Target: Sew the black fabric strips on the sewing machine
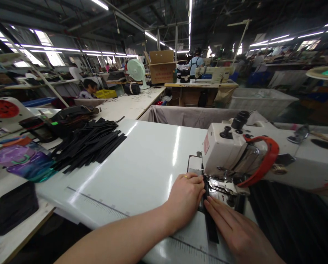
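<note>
A white sewing machine (224, 148) with a red curved guard stands at the right of a pale glossy table. A narrow black strip (212, 227) runs from its needle area toward me. My left hand (186, 196), with a ring on one finger, is closed at the strip's left side beside the metal presser parts; its fingertips are partly hidden. My right hand (235, 227) lies with fingers stretched out along the strip's right side, fingertips touching it. The needle itself cannot be made out.
Black strips (91, 143) lie piled at the table's left. Beyond are a purple-teal pouch (29, 161), a dark flat piece (18, 207), a fan (136, 71) and a cardboard box (161, 68). Dark material (293, 220) lies at right. Other people are in the background.
</note>
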Motion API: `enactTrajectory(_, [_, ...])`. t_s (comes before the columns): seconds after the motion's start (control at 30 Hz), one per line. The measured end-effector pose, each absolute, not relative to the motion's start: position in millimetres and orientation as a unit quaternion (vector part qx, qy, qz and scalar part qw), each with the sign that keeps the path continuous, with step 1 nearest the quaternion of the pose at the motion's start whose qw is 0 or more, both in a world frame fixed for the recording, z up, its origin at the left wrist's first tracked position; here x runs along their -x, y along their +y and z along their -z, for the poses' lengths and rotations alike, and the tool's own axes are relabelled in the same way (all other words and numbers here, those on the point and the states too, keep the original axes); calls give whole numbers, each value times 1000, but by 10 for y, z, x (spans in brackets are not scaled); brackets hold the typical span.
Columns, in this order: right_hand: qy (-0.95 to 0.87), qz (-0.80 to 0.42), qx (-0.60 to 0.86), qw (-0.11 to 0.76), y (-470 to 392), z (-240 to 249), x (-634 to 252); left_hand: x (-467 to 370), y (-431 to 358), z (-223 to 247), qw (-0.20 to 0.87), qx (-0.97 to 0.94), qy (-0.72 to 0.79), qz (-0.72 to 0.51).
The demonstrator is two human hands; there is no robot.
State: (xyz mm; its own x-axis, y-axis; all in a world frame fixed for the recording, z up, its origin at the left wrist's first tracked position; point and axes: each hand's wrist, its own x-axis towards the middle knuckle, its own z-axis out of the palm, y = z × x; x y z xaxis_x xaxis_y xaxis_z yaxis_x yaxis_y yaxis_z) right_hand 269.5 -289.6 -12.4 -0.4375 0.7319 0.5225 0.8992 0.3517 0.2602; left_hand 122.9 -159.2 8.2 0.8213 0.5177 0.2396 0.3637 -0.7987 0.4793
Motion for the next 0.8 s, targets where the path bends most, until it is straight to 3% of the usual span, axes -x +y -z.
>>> enactTrajectory(0.3, [-806,252,507,171,-2910,22,-2633,-1159,-1526,-79,234,-930,192,-210])
enactTrajectory(0.8, [-822,237,485,182,-2909,51,-2731,-1200,-1678,-114,180,-937,239,-181])
